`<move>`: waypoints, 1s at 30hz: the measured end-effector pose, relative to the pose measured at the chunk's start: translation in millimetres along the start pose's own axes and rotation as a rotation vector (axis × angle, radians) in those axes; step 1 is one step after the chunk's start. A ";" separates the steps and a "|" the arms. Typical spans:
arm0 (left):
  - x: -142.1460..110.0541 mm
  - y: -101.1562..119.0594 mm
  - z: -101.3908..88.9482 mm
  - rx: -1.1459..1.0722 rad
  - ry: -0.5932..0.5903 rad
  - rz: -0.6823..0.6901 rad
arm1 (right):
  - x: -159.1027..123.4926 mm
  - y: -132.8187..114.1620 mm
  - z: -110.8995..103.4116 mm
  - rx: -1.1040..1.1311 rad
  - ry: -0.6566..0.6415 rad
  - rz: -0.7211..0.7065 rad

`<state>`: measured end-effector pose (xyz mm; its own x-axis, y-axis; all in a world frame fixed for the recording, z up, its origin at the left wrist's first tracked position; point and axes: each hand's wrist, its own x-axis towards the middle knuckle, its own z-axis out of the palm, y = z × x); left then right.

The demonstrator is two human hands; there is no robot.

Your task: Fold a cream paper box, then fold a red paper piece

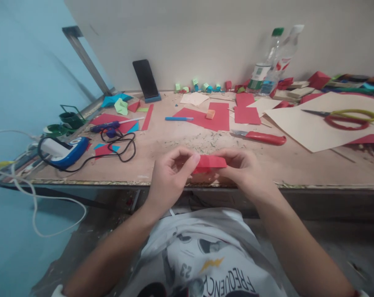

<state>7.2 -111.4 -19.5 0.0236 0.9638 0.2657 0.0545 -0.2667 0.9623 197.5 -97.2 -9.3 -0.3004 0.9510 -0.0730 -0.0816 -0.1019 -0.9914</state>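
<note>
Between my hands, over the front edge of the wooden table (162, 171), is a folded piece of red paper (210, 162). My left hand (173, 175) pinches its left end, thumb on the near side. At the opposite end, my right hand (244, 168) grips the paper between thumb and fingers. Some fingertips are hidden behind the folds. Beyond the hands lie a red-handled knife (264, 137), a blue pen (179, 119) and a small orange block (210, 114) on a red paper sheet (221, 117).
Scissors (349, 117) rest on a large cream sheet (307, 134) at the right. Two plastic bottles (259, 78) stand by the wall. At the left are a phone on a stand (146, 78), a glue gun (104, 126), looping black cable (129, 154) and a blue-and-white power strip (71, 152).
</note>
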 end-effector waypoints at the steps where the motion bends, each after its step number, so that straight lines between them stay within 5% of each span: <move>1: -0.1 0.4 -1.1 0.038 0.015 0.030 | -0.7 1.1 -1.4 0.011 0.016 -0.004; 7: -3.2 2.4 -9.4 0.250 0.068 0.193 | -5.0 0.1 0.0 0.049 0.107 -0.094; 12: -8.0 -1.7 -10.4 0.230 -0.026 0.158 | -5.6 -0.4 6.1 -0.173 0.110 -0.113; 30: -4.0 -3.5 -10.2 0.150 -0.118 0.085 | -3.0 -0.5 3.9 -0.268 0.074 -0.096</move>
<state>-3.3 -114.2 -23.3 0.1512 0.9323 0.3285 0.1953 -0.3540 0.9146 194.8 -101.1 -8.2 -0.2329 0.9722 0.0241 0.1508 0.0606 -0.9867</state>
